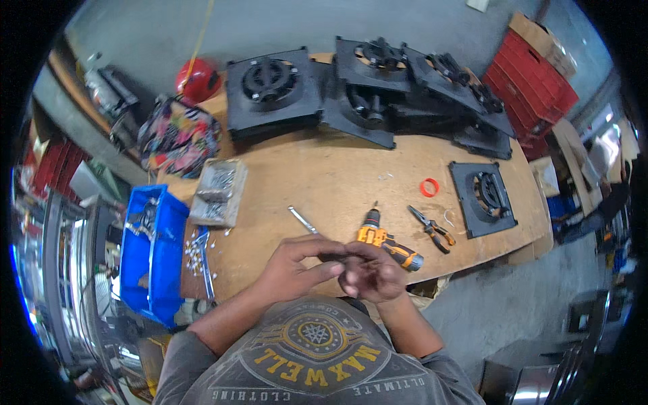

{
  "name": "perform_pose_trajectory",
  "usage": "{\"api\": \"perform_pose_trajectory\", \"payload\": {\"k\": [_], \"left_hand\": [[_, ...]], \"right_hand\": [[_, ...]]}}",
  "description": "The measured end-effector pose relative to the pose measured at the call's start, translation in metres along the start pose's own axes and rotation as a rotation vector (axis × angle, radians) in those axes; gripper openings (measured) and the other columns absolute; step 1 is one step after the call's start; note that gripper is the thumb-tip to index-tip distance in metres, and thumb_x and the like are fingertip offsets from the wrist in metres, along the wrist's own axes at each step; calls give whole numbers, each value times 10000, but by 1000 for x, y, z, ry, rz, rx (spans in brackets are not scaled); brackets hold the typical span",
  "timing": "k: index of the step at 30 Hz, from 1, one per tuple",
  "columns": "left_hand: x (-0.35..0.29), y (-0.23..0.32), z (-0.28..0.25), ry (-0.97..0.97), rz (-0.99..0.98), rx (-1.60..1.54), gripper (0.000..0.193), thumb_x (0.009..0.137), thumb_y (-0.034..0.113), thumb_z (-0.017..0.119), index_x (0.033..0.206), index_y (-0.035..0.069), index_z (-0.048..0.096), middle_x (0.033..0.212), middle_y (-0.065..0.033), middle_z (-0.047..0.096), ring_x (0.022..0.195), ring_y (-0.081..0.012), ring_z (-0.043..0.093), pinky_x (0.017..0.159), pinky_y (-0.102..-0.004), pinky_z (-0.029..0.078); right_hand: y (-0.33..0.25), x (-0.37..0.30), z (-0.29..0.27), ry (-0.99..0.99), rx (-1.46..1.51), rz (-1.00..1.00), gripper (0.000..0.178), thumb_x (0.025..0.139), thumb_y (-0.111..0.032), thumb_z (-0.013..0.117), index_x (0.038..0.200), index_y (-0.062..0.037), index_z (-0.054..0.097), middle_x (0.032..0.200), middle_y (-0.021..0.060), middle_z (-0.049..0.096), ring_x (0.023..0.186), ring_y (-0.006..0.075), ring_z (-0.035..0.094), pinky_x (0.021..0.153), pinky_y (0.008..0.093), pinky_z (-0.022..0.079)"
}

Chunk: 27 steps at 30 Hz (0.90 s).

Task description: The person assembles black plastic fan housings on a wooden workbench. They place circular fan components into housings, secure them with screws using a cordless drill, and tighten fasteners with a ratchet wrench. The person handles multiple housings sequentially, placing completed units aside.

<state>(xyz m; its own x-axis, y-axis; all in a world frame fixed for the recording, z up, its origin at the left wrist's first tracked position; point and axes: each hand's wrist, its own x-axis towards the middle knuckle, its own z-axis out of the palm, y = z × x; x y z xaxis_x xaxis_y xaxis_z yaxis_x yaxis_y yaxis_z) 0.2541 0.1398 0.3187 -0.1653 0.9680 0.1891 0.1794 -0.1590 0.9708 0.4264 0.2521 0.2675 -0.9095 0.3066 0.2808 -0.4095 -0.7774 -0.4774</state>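
My left hand (293,266) and my right hand (374,273) meet in front of my chest, above the near edge of the wooden table (283,175). The left fingers and thumb reach across to the right hand in a pinch. The right hand is turned palm up, dark with grime, its fingers curled. Anything between them is too small or hidden to make out. Just beyond the right hand lies a yellow and black cordless drill (378,236). A metal wrench (302,220) lies beyond the left hand. Pliers (432,229) with orange and black handles rest right of the drill.
Black square plates with round fittings (273,88) are stacked along the far edge; a single plate (482,199) lies at right, near a red ring (429,187). At left stand a blue bin (154,256) and a divided box of small hardware (219,192). Red crates (530,77) stand behind.
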Motion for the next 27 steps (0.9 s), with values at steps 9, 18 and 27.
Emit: {"api": "perform_pose_trajectory", "payload": {"k": [9,18,27], "left_hand": [[-92,70,-17,297,28,-87,187,851,101,740,1009,3,717,926,-100,708,808,-142,665,737,-276,522],[-176,83,-32,356,122,-11,174,837,66,750,987,-14,711,939,-121,719,842,-151,686,723,-268,538],[-218,91,-41,344,205,-14,172,836,104,740,968,-2,713,917,-118,720,814,-152,700,709,-279,548]], "right_hand": [[89,-2,87,-323,70,-47,823,872,-561,579,1517,-130,306,929,125,629,728,202,585,700,305,465],[165,-18,127,-381,221,6,753,889,-687,489,1499,-264,361,1072,119,627,884,173,601,678,285,494],[195,-36,161,-310,241,-9,741,894,-696,478,1487,-261,386,1088,120,611,901,176,578,726,311,495]]}}
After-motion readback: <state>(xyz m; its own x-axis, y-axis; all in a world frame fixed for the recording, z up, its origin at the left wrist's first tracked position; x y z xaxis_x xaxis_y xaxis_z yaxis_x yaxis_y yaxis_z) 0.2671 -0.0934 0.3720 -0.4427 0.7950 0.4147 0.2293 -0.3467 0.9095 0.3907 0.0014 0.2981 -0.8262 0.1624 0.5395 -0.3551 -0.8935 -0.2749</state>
